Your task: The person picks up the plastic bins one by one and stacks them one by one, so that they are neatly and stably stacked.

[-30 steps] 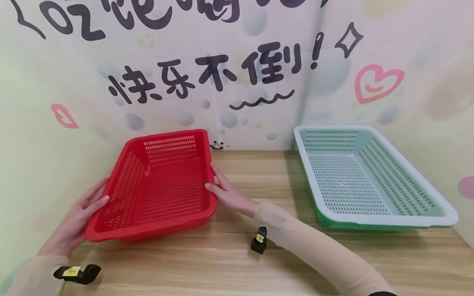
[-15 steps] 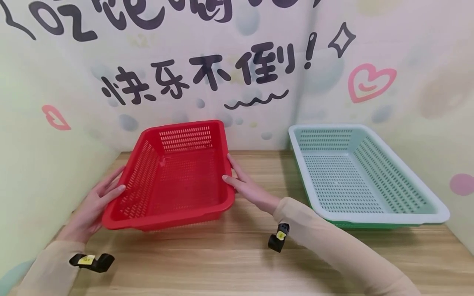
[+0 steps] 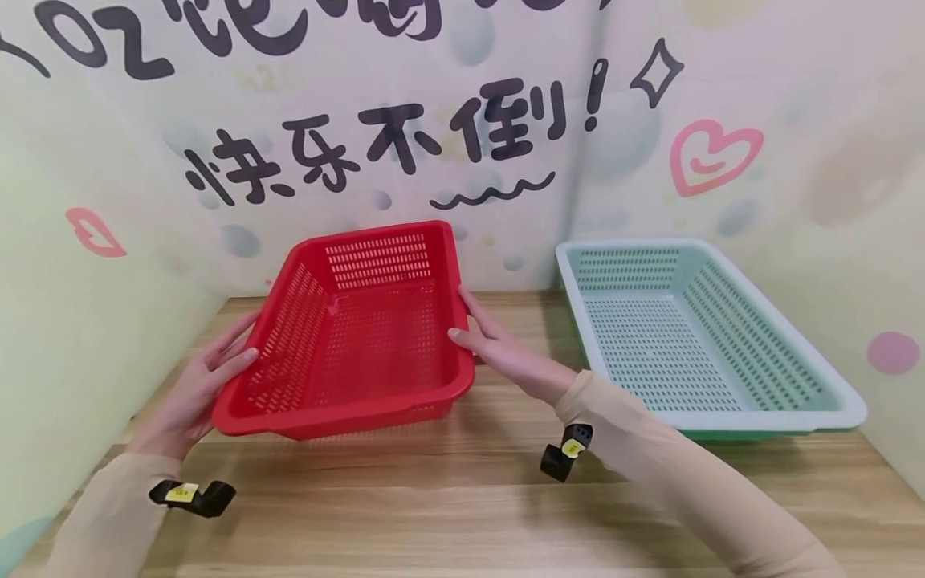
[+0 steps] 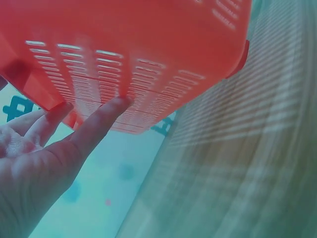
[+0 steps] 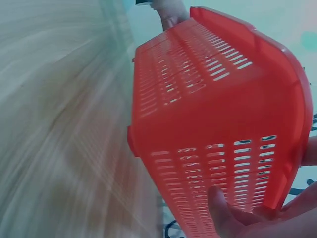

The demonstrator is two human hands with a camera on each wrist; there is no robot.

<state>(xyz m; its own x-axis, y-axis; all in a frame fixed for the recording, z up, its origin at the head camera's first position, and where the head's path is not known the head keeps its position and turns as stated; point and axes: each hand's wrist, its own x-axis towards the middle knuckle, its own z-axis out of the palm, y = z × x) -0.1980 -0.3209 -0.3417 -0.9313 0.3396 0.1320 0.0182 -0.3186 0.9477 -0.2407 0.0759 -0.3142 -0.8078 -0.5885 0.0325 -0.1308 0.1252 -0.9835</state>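
Note:
A red slotted plastic basket [image 3: 376, 345] hangs above the table between both hands, its inside bare and its front edge tilted toward me. My left hand [image 3: 205, 381] grips the left rim, thumb on top and fingers underneath. In the left wrist view, the left fingers [image 4: 101, 119] lie against the slotted outer wall. On the opposite rim, my right hand [image 3: 509, 353] holds with its thumb over the edge. The right wrist view has a fingertip [image 5: 218, 198] pressed on the basket's outer side, with a gap between basket and tabletop.
To the right, a basket with a pale blue-white inside [image 3: 711, 419] and a green outside rests on the wooden table [image 3: 405, 514]. A printed backdrop [image 3: 506, 233] rises behind the table, and side walls stand left and right.
Both hands have carried the red basket right and slightly up and away from me. The pale basket has shifted a little left in view as the head camera turned.

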